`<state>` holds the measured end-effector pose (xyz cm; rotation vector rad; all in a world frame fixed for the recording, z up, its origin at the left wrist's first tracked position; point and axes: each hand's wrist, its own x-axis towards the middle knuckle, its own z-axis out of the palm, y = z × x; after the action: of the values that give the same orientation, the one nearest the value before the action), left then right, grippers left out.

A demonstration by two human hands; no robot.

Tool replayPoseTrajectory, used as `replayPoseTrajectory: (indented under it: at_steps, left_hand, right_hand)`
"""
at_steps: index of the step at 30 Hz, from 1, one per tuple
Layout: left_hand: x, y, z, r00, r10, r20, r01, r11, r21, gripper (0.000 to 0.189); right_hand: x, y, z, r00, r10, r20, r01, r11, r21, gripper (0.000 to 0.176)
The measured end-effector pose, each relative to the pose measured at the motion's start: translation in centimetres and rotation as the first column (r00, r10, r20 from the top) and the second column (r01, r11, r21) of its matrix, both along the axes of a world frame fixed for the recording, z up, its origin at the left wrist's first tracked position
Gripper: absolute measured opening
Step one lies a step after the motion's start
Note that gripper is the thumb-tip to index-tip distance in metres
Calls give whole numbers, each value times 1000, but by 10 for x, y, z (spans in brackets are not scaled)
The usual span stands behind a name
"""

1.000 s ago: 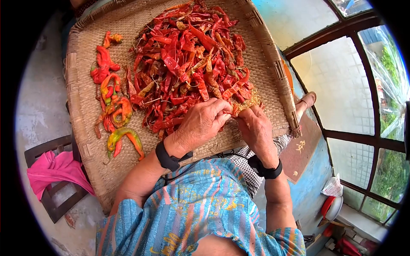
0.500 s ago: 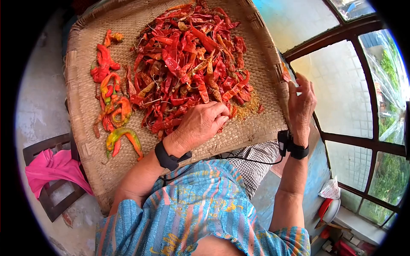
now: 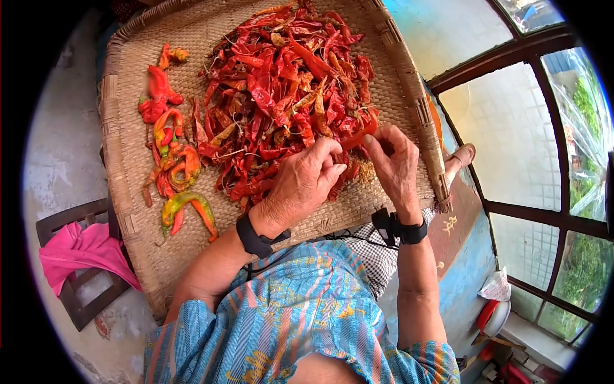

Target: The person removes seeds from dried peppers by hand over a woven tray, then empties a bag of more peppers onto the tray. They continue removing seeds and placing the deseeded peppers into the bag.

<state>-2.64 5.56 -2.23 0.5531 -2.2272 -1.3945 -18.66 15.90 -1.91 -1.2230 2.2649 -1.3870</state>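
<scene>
A large heap of dried red chili peppers (image 3: pixel 275 83) lies on a woven bamboo tray (image 3: pixel 144 256). Over the near right side of the heap, one red chili pepper (image 3: pixel 357 136) stretches between my two hands. My right hand (image 3: pixel 395 163) pinches its right end between thumb and fingers. At its other end is my left hand (image 3: pixel 304 176), thumb and fingers closed; the exact contact there is partly hidden. Pale chili seeds (image 3: pixel 366 173) are scattered on the tray below my right hand. Fresher, red, orange and green peppers (image 3: pixel 182 169) lie in a separate row along the left.
A raised rim (image 3: pixel 409 83) runs round the tray, which reaches over my lap. To the left is a dark wooden chair (image 3: pixel 83 310) with a pink cloth (image 3: pixel 83 256). Framed windows (image 3: pixel 511 160) stand close on the right. Black straps with a cable circle both wrists.
My right hand has come in from beyond the tray's right rim to the heap and now pinches a red chili. My left hand has shifted only slightly.
</scene>
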Motion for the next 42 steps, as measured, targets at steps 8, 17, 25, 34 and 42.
replayPoseTrajectory:
  at_steps: [8, 17, 25, 34, 42]
  left_hand:
    - [-2, 3, -8, 989, -118, -90, 97, 973, -208, 20]
    - [-1, 4, -5, 986, -157, 61, 165, 972, -166, 9]
    - [0, 4, -9, 975, -221, 35, 223, 958, -178, 10]
    - [2, 3, -11, 969, -232, 80, 243, 955, -173, 9]
    - [-1, 4, -1, 991, -131, 40, 134, 986, -100, 19]
  right_hand:
    - [35, 26, 18, 961, 270, 55, -258, 952, -165, 11]
    - [-23, 51, 39, 987, -90, 136, 134, 924, -358, 10]
    - [-67, 47, 19, 720, -267, -640, 389, 920, 55, 22]
    - [-4, 15, -18, 886, 152, -439, 24, 928, 371, 26]
    - [10, 32, 9, 861, 89, 501, -103, 995, 2, 18]
